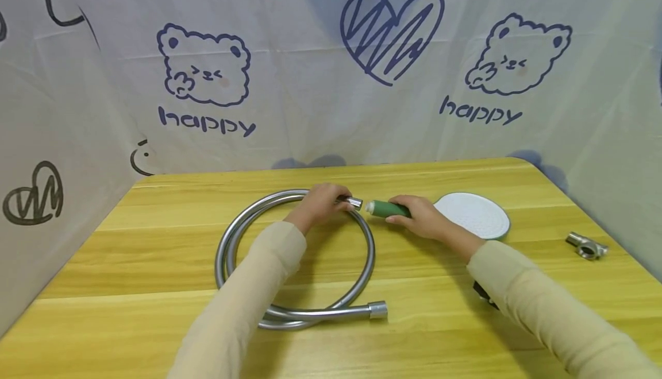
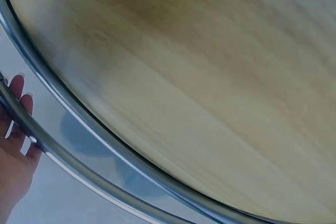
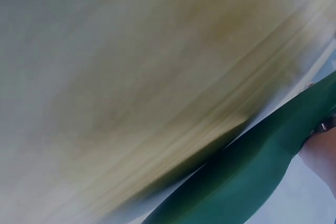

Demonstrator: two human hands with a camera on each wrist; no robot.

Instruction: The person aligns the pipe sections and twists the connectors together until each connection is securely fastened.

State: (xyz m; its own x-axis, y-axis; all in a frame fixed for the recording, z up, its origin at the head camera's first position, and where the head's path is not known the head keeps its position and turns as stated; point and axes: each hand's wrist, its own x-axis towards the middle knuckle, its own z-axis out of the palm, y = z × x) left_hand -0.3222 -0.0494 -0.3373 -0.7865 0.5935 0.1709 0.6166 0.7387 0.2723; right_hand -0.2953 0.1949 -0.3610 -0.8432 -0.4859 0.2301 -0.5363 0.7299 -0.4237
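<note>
In the head view, my left hand [image 1: 322, 203] grips one end of a coiled grey metal shower hose [image 1: 369, 252], its shiny end fitting [image 1: 354, 202] poking out to the right. Opposite it, my right hand [image 1: 421, 216] holds a green shower head by its handle [image 1: 385, 209]. The threaded handle end faces the fitting across a small gap. The round white spray face [image 1: 476, 216] lies beyond my right wrist. In the left wrist view, fingers [image 2: 18, 85] curl behind the hose. The right wrist view shows the shower head's green back [image 3: 252, 177] close up.
The hose's other end nut [image 1: 378, 310] rests on the wooden table [image 1: 129, 310] toward me. A small metal valve fitting [image 1: 587, 247] lies at the right. A black object [image 1: 485, 295] is partly hidden by my right sleeve. White sheets with drawings stand behind and beside the table.
</note>
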